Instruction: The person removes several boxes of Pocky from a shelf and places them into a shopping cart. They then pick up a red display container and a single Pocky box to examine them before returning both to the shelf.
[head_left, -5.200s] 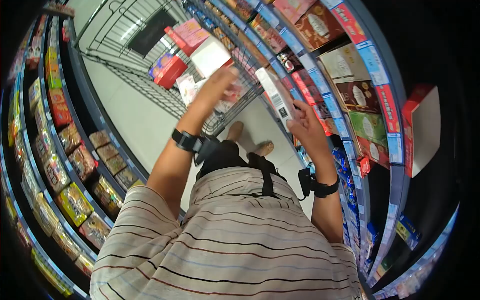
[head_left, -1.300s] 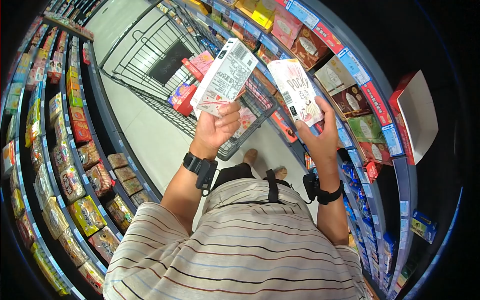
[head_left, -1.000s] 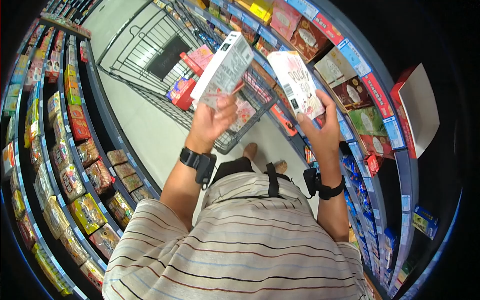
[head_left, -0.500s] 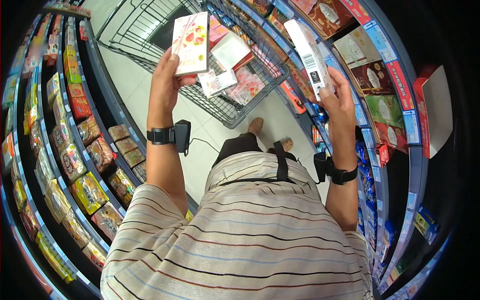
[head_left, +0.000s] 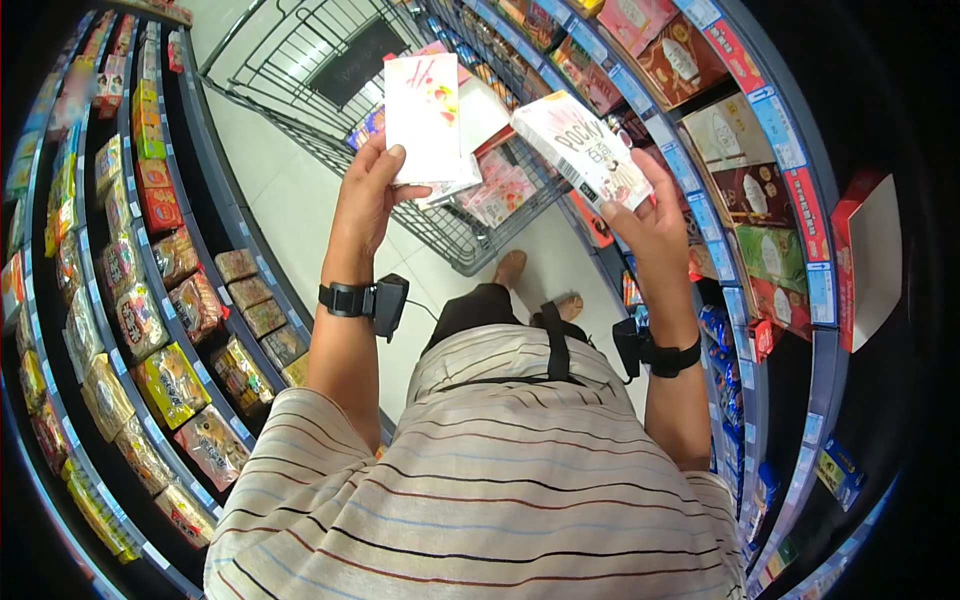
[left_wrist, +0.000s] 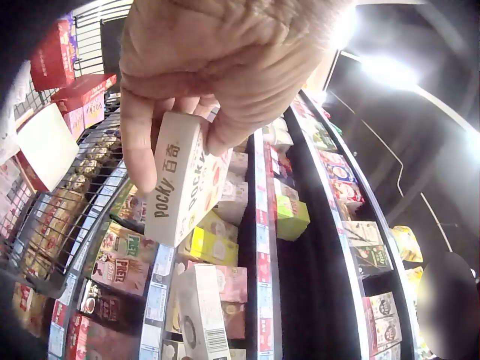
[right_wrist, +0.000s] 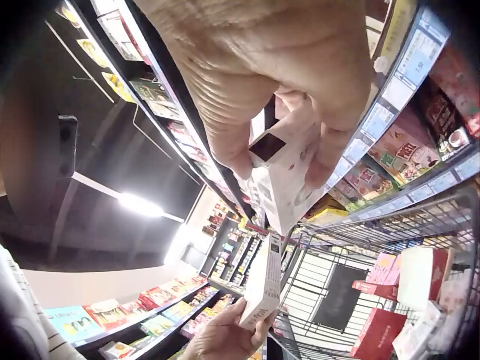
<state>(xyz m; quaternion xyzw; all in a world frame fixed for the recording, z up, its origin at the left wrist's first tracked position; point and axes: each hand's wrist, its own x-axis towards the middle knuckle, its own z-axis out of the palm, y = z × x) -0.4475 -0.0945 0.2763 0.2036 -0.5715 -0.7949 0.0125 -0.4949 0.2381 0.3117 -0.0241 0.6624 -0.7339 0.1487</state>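
Observation:
In the head view my left hand (head_left: 368, 195) grips the lower left part of a white Pocky box (head_left: 424, 120) with red and yellow fruit pictures, thumb on its front. My right hand (head_left: 655, 215) holds another white Pocky box (head_left: 585, 150) by its lower right end, its lettered front and barcode side showing. The two boxes are side by side, apart, above the shopping cart (head_left: 470, 262). From the right wrist, the right hand's box (right_wrist: 289, 176) is between thumb and fingers, with the left hand's box (right_wrist: 264, 277) beyond it.
In the cart lie pink boxes (head_left: 497, 190), an open white carton (head_left: 482, 112) and a purple packet (head_left: 366, 128). Shelves of packaged snacks (head_left: 170, 385) line the left. The right shelf carries boxes (head_left: 768, 255), and an opened red-and-white carton (head_left: 872, 265) juts out from it.
My left hand, seen blurred over the cart at first, has taken up a box and turned its back away to show the front. The right hand's box has tilted from edge-on to front.

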